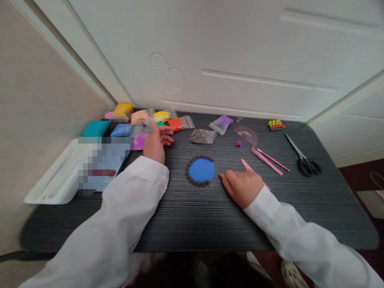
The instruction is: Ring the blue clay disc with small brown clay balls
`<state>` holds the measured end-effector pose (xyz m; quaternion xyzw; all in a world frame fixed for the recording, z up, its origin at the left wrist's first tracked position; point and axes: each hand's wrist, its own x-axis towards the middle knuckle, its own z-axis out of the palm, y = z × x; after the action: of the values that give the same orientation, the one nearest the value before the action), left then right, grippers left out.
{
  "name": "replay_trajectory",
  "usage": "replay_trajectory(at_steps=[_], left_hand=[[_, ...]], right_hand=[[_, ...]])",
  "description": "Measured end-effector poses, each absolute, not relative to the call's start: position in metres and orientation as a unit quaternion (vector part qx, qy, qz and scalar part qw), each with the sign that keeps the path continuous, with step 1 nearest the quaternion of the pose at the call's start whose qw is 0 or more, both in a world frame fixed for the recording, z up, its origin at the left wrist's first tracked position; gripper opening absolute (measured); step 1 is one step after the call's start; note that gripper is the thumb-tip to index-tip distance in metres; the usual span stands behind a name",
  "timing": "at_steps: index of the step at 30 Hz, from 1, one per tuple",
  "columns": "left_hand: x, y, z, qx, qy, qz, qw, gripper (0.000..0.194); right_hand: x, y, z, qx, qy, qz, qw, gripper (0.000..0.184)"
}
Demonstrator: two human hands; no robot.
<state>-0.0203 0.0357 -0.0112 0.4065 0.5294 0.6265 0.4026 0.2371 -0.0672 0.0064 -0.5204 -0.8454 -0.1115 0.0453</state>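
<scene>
A flat blue clay disc (201, 170) lies mid-table. Small dark brown clay balls (188, 173) line its top, left and bottom edge; its right edge is bare. My left hand (156, 143) hovers by the clay bags, fingers loosely apart, with nothing visible in it. Partly behind it are a magenta clay bag (139, 141) and a green one (161, 123). My right hand (242, 185) rests just right of the disc with fingers curled in; whatever they may hold is hidden. Under it lies a pink clay knife (246, 164). A bag of dark brown clay (203, 136) sits behind the disc.
Orange (176, 124) and purple (225, 120) clay bags lie at the back. Right are a protractor (248, 135), pink tweezers (268, 161), a pink stick (273, 159) and scissors (303, 158). A white tray (54, 176) stands left. A white panel (240, 52) rises behind the table.
</scene>
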Motion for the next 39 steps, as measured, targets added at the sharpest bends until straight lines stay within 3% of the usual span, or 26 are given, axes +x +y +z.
replay_trajectory(at_steps=[16, 31, 39], left_hand=[[-0.019, 0.037, -0.012, 0.406, 0.533, 0.627, 0.398, 0.059], [-0.019, 0.037, -0.013, 0.416, 0.535, 0.621, 0.393, 0.061], [-0.019, 0.036, -0.012, 0.428, 0.536, 0.619, 0.382, 0.06]], right_hand=[[0.247, -0.064, 0.011, -0.576, -0.804, -0.148, 0.024, 0.035], [0.237, -0.073, 0.029, -0.632, -0.772, -0.06, -0.034, 0.044], [0.243, -0.076, 0.024, -0.565, -0.825, -0.016, -0.02, 0.03]])
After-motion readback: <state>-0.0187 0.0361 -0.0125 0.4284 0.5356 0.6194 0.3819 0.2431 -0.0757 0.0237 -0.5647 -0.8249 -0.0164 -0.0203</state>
